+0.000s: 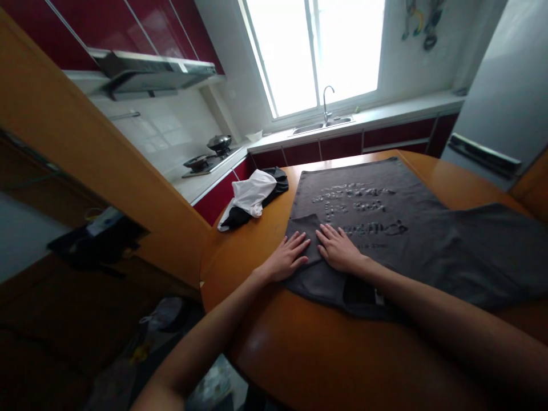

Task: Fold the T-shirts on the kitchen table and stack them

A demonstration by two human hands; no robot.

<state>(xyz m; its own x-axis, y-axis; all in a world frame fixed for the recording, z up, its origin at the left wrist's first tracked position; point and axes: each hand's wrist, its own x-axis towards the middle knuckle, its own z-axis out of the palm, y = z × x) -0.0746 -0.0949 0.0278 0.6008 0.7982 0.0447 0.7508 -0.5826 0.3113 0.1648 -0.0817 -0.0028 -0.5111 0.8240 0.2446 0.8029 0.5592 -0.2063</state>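
Note:
A dark grey shirt (428,240) with raised lettering lies spread on the round wooden table (252,251), its neck opening toward me. One sleeve is folded inward over the body on the left; the other stretches out to the right. My left hand (287,257) rests flat on the folded sleeve, fingers spread. Just right of it, my right hand (338,248) presses flat on the cloth near the lettering, also with fingers extended. The hands are close together but apart, and neither grips anything.
White and black garments (254,194) lie bunched at the table's far left edge. Beyond the table are a stove with pans (219,142), a sink (308,129) under the window and a fridge (505,97) at right. Bags sit on the floor at lower left.

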